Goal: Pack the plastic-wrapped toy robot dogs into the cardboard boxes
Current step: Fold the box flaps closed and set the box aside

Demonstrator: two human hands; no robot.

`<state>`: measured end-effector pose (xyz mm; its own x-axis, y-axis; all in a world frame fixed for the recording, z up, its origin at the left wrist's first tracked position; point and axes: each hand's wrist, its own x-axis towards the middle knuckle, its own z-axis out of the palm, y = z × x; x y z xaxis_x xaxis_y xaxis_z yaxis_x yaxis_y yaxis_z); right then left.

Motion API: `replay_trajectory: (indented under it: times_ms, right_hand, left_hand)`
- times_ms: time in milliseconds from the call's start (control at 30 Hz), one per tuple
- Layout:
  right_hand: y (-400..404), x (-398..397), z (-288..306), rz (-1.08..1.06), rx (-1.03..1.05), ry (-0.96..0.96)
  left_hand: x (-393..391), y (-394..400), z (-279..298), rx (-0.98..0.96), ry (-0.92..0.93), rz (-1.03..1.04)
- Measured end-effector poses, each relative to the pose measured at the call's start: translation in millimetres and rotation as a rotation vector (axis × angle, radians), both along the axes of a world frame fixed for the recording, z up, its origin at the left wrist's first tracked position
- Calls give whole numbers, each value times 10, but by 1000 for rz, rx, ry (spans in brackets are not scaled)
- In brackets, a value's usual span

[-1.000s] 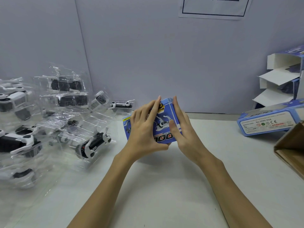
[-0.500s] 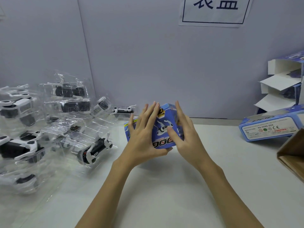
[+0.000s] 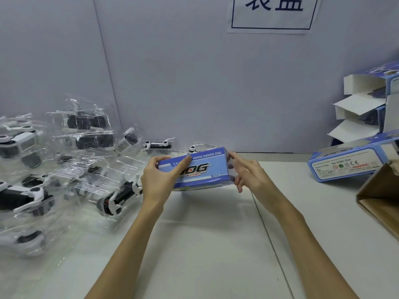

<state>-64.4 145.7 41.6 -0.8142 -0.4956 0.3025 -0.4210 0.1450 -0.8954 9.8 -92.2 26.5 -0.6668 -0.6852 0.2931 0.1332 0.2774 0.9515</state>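
I hold a blue toy box (image 3: 200, 169) printed "FUNNY MOVING DOG" lengthwise above the white table (image 3: 205, 244). My left hand (image 3: 159, 180) grips its left end, thumb over the top face. My right hand (image 3: 246, 173) holds the right end with fingers curled round its edge. Several plastic-wrapped black-and-white robot dogs (image 3: 121, 195) lie piled at the left, some stacked against the wall (image 3: 84, 130).
A blue box (image 3: 345, 165) lies on its side at the right, with open-flapped blue boxes (image 3: 367, 104) stacked behind it. A brown cardboard carton (image 3: 382, 197) juts in at the right edge. A paper sign (image 3: 274, 14) hangs on the grey wall.
The box has turned from standing on end between my palms to lying lengthwise, its long "DOG" face toward me. Both hands have shifted out to its two ends.
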Motion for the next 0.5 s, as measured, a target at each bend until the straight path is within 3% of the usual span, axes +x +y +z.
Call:
replay_trajectory:
  times_ms: [133, 233, 367, 500]
  right_hand:
    - [18, 15, -38, 28, 242, 88]
    - [31, -38, -80, -106, 132, 153]
    - [1, -72, -69, -335, -44, 3]
    - [-54, -59, -77, -299, -58, -125]
  left_hand:
    - [15, 3, 37, 85, -37, 6]
    - [46, -19, 81, 173, 14, -103]
    - [63, 35, 137, 163, 30, -376]
    - [-15, 216, 7, 98, 115, -456]
